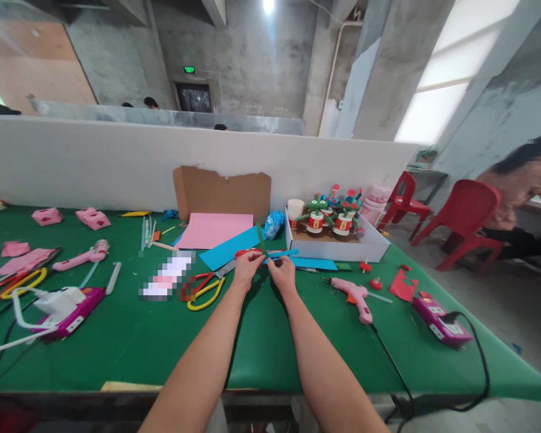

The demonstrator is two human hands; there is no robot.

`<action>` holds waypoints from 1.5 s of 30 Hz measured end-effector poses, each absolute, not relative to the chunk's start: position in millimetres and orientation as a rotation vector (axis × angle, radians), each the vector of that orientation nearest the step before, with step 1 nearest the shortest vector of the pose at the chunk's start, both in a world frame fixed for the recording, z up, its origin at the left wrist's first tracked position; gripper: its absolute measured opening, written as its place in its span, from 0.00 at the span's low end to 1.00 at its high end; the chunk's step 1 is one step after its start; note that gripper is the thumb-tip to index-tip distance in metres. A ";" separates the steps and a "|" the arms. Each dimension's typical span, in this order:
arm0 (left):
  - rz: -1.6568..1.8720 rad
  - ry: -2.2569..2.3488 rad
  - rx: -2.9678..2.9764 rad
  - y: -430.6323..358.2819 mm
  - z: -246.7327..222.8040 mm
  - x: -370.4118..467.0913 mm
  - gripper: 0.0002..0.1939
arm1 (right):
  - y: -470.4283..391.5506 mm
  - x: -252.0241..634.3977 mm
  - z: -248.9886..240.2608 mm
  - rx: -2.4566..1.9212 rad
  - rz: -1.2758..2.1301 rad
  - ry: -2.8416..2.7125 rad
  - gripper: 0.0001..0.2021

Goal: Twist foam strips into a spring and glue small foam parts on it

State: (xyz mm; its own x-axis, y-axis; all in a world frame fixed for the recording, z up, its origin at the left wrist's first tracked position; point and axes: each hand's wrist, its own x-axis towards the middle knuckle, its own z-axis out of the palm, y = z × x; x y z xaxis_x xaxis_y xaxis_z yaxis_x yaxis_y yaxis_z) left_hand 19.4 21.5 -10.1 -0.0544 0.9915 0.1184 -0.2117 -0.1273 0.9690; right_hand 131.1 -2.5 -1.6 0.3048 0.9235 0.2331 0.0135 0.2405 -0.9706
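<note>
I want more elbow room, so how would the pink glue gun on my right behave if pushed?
The pink glue gun will probably twist rather than roll, since it lies on its side. The black cord trailing from its handle may tug against the push.

One camera, worn on the head, looks forward and down over the forearms (pixel 210 355); the hands (pixel 249 266) are near, about mid-view, the surface (pixel 157 346) spreading around them, the partition (pixel 117 162) and wall (pixel 261 66) beyond.
</note>
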 end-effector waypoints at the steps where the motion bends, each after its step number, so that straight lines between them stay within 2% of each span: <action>1: 1.422 0.997 1.081 21.6 -9.9 19.2 0.15 | -1.0 131.9 -3.3 -1.115 0.923 -0.995 0.05; 6: 1.378 0.923 1.029 18.8 -6.8 20.2 0.17 | 3.9 136.5 -9.7 -0.942 1.282 -0.681 0.09; 12: 1.353 0.916 1.065 15.6 -3.3 19.9 0.17 | 1.2 134.2 -8.1 -0.892 1.427 -0.626 0.16; 45: 1.399 0.948 1.105 16.4 -3.5 21.2 0.16 | 0.9 128.9 -8.7 -0.936 1.307 -0.739 0.17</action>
State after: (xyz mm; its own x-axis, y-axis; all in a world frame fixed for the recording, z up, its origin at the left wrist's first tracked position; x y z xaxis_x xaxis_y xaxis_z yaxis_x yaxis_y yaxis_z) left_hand 21.2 16.4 -3.5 -0.0044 0.9927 0.1207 -0.2557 -0.1178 0.9596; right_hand 128.9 0.9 -8.7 0.1384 0.9887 -0.0582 -0.4599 0.0121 -0.8879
